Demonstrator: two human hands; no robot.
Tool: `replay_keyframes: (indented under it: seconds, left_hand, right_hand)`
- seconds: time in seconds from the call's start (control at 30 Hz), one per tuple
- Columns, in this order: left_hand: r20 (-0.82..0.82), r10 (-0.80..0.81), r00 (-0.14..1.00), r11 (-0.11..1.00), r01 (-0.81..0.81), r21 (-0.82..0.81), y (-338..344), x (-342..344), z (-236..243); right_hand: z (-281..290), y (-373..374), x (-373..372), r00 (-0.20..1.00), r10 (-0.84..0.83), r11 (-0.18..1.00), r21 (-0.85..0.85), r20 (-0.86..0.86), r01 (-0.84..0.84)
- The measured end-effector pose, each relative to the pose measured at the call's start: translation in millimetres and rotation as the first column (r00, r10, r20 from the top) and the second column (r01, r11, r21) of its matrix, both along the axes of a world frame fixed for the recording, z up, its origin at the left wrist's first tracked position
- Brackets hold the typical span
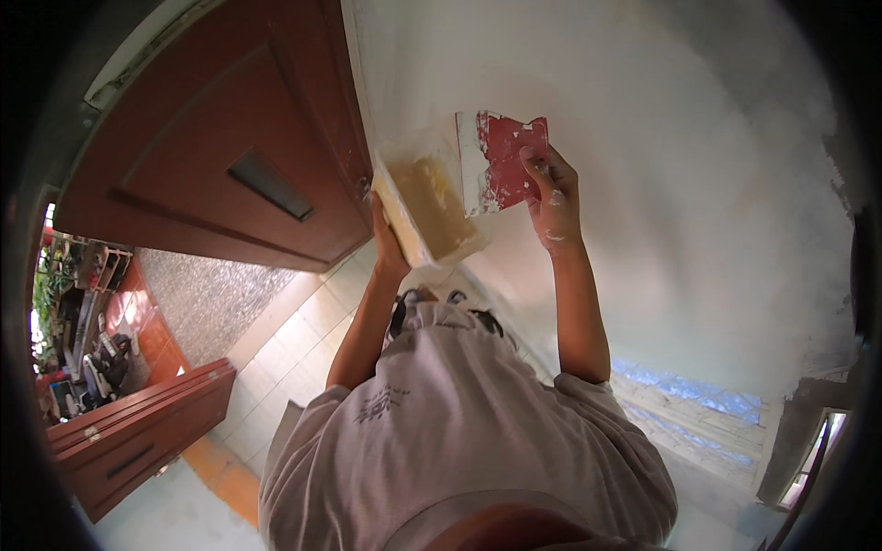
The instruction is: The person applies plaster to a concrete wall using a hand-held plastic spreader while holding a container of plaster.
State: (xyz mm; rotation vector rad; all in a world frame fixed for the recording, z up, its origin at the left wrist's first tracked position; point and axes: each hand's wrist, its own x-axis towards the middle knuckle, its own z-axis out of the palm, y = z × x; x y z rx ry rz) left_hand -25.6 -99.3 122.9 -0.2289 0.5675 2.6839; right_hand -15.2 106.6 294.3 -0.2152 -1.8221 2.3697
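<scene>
1. White plastered wall [661, 165] fills the upper right; a reddish-brown wooden door [230, 156] stands to the left, pale floor tiles [294, 340] below.
2. Left hand [386, 243] grips the edge of a flat putty board [427, 207], fingers closed on it; yellowish filler lies on its face.
3. Right hand [556, 197] holds a red scraper [503, 161], fingers clamped on its upper edge.
4. Scraper's pale blade edge touches the board's right side, just before the wall.
5. Grey T-shirt [459, 432] covers the lower view.
</scene>
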Motion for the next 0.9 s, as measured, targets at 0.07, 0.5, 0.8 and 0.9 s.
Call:
replay_keyframes:
  seconds: [0.07, 0.5, 0.8, 0.9]
  left_hand:
    - [-0.023, -0.037, 0.999, 0.999, 0.037, -0.014, 9.9, -0.3, -2.9]
    - [0.038, -0.127, 0.991, 0.985, 0.122, 0.122, 14.9, 8.6, -69.8]
    - [-0.301, -0.054, 0.952, 0.995, 0.025, -0.097, 23.3, 6.2, -119.0]
    - [-0.092, -0.059, 0.994, 0.916, 0.091, 0.391, 27.3, 12.7, -113.4]
  right_hand:
    - [-15.2, 8.1, 14.0, 1.0, 0.005, 0.999, -0.054, -0.019, -0.006]
    - [-20.0, 13.3, 79.3, 0.985, -0.17, 0.957, 0.237, -0.012, 0.168]
    - [-46.0, -51.0, 58.9, 0.987, 0.157, 0.542, 0.833, 0.026, -0.108]
    - [-59.5, -60.7, 50.0, 0.99, 0.129, 0.547, 0.828, 0.065, -0.126]
